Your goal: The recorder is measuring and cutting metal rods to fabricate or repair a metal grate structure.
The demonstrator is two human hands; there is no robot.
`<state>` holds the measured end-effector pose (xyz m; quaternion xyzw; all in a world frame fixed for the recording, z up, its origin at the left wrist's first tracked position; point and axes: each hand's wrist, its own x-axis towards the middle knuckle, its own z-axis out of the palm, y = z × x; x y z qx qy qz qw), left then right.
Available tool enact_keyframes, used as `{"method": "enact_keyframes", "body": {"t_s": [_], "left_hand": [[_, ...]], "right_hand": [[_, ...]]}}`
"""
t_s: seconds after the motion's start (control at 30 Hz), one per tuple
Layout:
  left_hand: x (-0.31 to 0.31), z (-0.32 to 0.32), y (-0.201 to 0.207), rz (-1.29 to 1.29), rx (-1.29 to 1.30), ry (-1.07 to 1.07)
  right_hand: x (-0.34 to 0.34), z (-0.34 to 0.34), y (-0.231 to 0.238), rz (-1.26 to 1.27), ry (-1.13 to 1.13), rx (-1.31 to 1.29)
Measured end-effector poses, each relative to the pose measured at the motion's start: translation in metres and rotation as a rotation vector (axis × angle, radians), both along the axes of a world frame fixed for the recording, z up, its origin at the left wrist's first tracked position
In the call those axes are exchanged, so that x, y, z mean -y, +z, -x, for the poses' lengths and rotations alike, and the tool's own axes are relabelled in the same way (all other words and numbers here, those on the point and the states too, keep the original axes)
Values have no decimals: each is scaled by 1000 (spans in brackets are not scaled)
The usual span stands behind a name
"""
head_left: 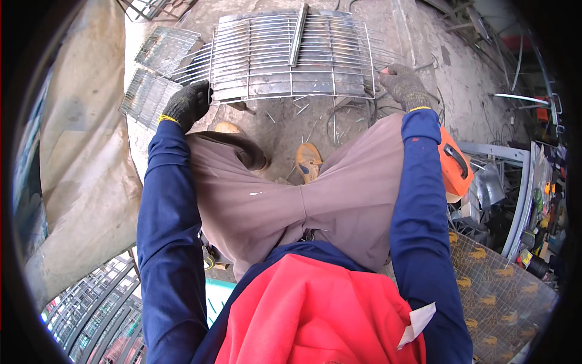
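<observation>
Hands on a wire grid

Gloves cover both hands. The left hand (187, 104) closes around the near left corner of the wire grid (291, 57), which lies flat on the concrete floor (285, 124) in front of the knees. The right hand (405, 86) rests curled on the right edge; its fingers are partly hidden, so the grip is not clear. A metal bar (297, 36) lies across the grid. More grids (159, 67) lie partly under it at the left.
</observation>
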<state>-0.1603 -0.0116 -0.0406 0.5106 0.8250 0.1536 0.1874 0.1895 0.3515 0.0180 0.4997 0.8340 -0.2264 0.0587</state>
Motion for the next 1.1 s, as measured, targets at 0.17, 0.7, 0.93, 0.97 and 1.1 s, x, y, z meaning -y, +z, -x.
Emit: {"method": "enact_keyframes", "body": {"t_s": [0.17,0.7,0.93,0.97,1.1], "left_hand": [[-9,-10,12,116,-26,17],[-13,-14,-7,-249,1018,593],[-14,-1,-21,-202,483,404],[-29,-15,-4,-63,636,686],[-21,-15,-3,-87,494,691]], "right_hand": [[-1,-1,-2,237,-180,-70],[14,8,1,-83,-12,-41],[20,16,0,-29,157,6],[20,13,1,-71,166,26],[34,26,4,-162,216,58]]}}
